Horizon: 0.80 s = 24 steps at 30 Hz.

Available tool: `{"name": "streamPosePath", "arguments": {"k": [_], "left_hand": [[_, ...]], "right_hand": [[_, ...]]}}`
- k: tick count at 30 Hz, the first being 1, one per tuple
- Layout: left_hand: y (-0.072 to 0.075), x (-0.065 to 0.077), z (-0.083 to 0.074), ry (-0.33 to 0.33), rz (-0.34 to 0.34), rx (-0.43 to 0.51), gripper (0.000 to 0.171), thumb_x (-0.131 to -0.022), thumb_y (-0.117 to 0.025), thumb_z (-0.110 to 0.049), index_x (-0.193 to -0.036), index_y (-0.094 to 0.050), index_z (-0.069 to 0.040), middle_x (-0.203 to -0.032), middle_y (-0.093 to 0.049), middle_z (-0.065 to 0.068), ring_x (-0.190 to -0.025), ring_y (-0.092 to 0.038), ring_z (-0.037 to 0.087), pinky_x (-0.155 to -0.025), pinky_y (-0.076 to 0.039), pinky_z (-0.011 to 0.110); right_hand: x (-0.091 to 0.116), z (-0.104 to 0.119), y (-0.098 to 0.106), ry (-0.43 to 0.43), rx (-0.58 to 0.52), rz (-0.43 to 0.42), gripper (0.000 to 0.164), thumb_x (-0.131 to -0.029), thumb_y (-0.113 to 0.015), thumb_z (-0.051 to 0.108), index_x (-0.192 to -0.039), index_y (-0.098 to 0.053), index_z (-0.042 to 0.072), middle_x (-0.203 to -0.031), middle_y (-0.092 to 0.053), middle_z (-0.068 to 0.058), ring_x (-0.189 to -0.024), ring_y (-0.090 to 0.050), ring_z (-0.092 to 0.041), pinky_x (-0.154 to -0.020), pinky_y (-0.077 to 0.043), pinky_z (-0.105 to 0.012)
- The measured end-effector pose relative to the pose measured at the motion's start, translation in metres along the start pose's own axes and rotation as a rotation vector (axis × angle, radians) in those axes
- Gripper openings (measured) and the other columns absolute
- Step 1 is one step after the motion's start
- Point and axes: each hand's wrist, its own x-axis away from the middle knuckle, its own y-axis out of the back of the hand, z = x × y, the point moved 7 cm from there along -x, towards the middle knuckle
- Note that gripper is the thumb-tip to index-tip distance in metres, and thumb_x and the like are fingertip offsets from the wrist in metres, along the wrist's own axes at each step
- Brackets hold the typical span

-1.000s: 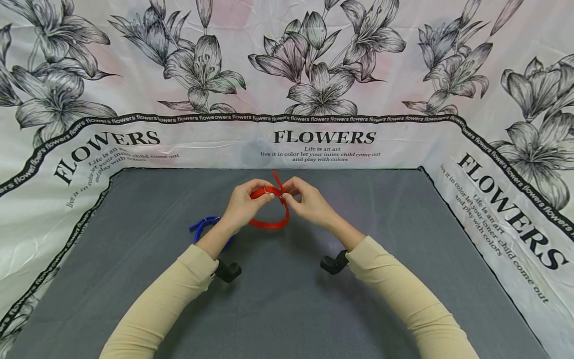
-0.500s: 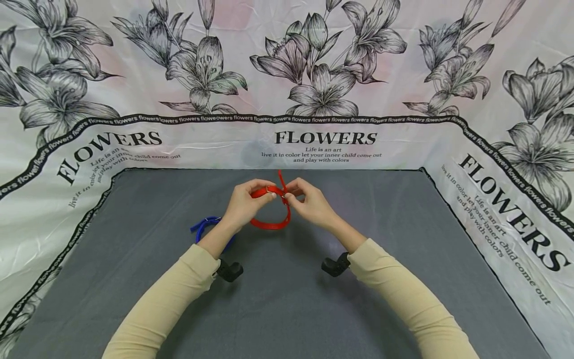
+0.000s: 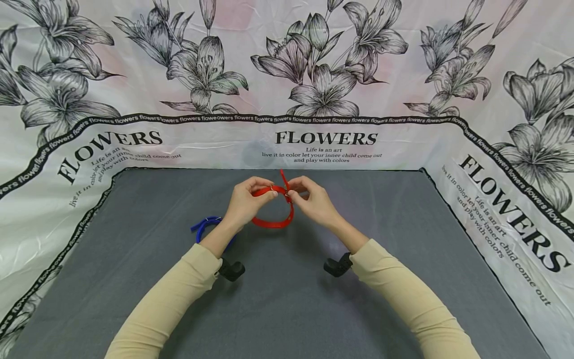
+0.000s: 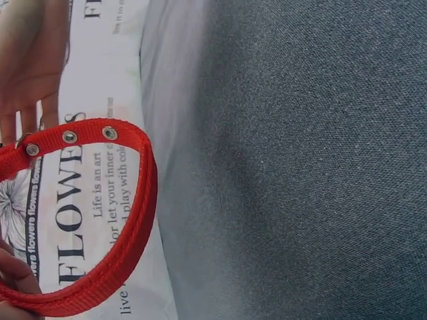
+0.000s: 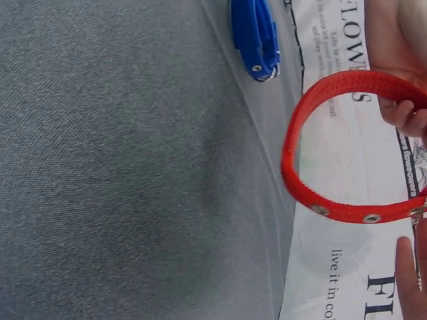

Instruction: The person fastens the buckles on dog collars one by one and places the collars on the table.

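A red collar (image 3: 272,224) with metal eyelets forms a loop held up above the grey table. At its upper left, the left hand (image 3: 243,201) pinches the strap between thumb and fingers. The right hand (image 3: 316,202) grips it at the upper right by the buckle, where the strap's free end sticks up. Several eyelets show along the red collar (image 4: 148,180) in the left wrist view; the fingertips partly hide the buckle. Beyond the left forearm lies a blue collar (image 3: 199,230), partly covered by that arm; the right wrist view shows the blue collar (image 5: 248,30) with an eyelet.
The grey cloth-covered table (image 3: 287,309) spreads under both arms. A white flower-printed sheet (image 3: 215,149) rises along its back and sides. Black wrist devices (image 3: 231,270) hang under both cuffs.
The right hand has shifted slightly right, and the red collar's buckle and upright free end with it. The left hand stays nearly in place on the strap. The blue collar has not moved.
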Motion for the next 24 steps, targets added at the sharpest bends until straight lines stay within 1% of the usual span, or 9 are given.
{"name": "streamPosePath", "arguments": {"k": [5, 7, 10, 13, 18, 20, 22, 24], "left_hand": [[-0.004, -0.001, 0.0, 0.006, 0.01, -0.011, 0.026, -0.081, -0.071, -0.027, -0.104, -0.064, -0.017, -0.095, -0.069, 0.0, -0.085, -0.063, 0.015, -0.072, -0.051, 0.03], [-0.006, -0.001, 0.0, 0.013, 0.012, -0.017, 0.026, -0.081, -0.072, -0.028, -0.103, -0.064, -0.018, -0.094, -0.07, 0.0, -0.085, -0.063, 0.014, -0.072, -0.051, 0.03], [-0.009, -0.002, 0.001, 0.019, 0.018, -0.028, 0.026, -0.08, -0.072, -0.03, -0.103, -0.064, -0.019, -0.094, -0.07, -0.001, -0.085, -0.063, 0.013, -0.072, -0.051, 0.03], [-0.011, -0.002, 0.001, 0.017, 0.019, -0.042, 0.028, -0.08, -0.072, -0.031, -0.104, -0.064, -0.019, -0.095, -0.07, -0.001, -0.085, -0.063, 0.013, -0.072, -0.051, 0.031], [-0.011, -0.001, 0.0, 0.02, 0.019, -0.052, 0.028, -0.08, -0.071, -0.032, -0.103, -0.064, -0.019, -0.095, -0.07, -0.002, -0.085, -0.063, 0.013, -0.073, -0.051, 0.031], [-0.011, -0.001, -0.001, 0.025, 0.025, -0.049, 0.028, -0.08, -0.071, -0.031, -0.105, -0.064, -0.018, -0.096, -0.07, -0.001, -0.085, -0.063, 0.013, -0.074, -0.051, 0.031], [-0.011, 0.0, -0.002, 0.03, 0.032, -0.045, 0.029, -0.081, -0.071, -0.03, -0.106, -0.065, -0.017, -0.098, -0.07, 0.0, -0.086, -0.063, 0.014, -0.075, -0.052, 0.032], [-0.011, 0.0, -0.004, 0.032, 0.041, -0.046, 0.028, -0.081, -0.071, -0.029, -0.106, -0.065, -0.017, -0.1, -0.069, 0.001, -0.087, -0.063, 0.014, -0.076, -0.052, 0.032]], "right_hand": [[0.003, 0.03, 0.012, 0.043, -0.032, -0.087, 0.018, -0.091, -0.057, 0.008, -0.109, -0.058, 0.003, -0.101, -0.063, -0.013, -0.09, -0.062, -0.024, -0.078, -0.052, -0.035], [0.005, 0.041, 0.015, 0.046, -0.039, -0.101, 0.019, -0.091, -0.057, 0.007, -0.109, -0.058, 0.002, -0.102, -0.062, -0.014, -0.091, -0.061, -0.025, -0.079, -0.051, -0.037], [0.005, 0.046, 0.017, 0.04, -0.032, -0.106, 0.02, -0.091, -0.057, 0.008, -0.11, -0.058, 0.002, -0.104, -0.062, -0.013, -0.095, -0.06, -0.023, -0.081, -0.051, -0.036], [0.004, 0.045, 0.017, 0.043, -0.038, -0.106, 0.02, -0.091, -0.057, 0.007, -0.11, -0.058, 0.001, -0.105, -0.062, -0.013, -0.095, -0.06, -0.023, -0.081, -0.051, -0.037], [-0.003, 0.023, 0.013, 0.051, -0.058, -0.098, 0.018, -0.09, -0.058, 0.01, -0.108, -0.058, 0.006, -0.104, -0.063, -0.01, -0.092, -0.061, -0.02, -0.079, -0.051, -0.035], [-0.005, 0.013, 0.01, 0.05, -0.064, -0.082, 0.017, -0.09, -0.059, 0.013, -0.107, -0.058, 0.009, -0.103, -0.063, -0.007, -0.09, -0.061, -0.018, -0.077, -0.052, -0.034], [-0.006, 0.011, 0.009, 0.062, -0.06, -0.059, 0.014, -0.09, -0.059, 0.014, -0.103, -0.058, 0.01, -0.101, -0.062, -0.005, -0.087, -0.062, -0.017, -0.075, -0.052, -0.032], [-0.006, 0.012, 0.008, 0.092, -0.048, -0.033, 0.01, -0.09, -0.06, 0.015, -0.099, -0.058, 0.011, -0.099, -0.061, -0.004, -0.085, -0.062, -0.017, -0.074, -0.053, -0.03]]}}
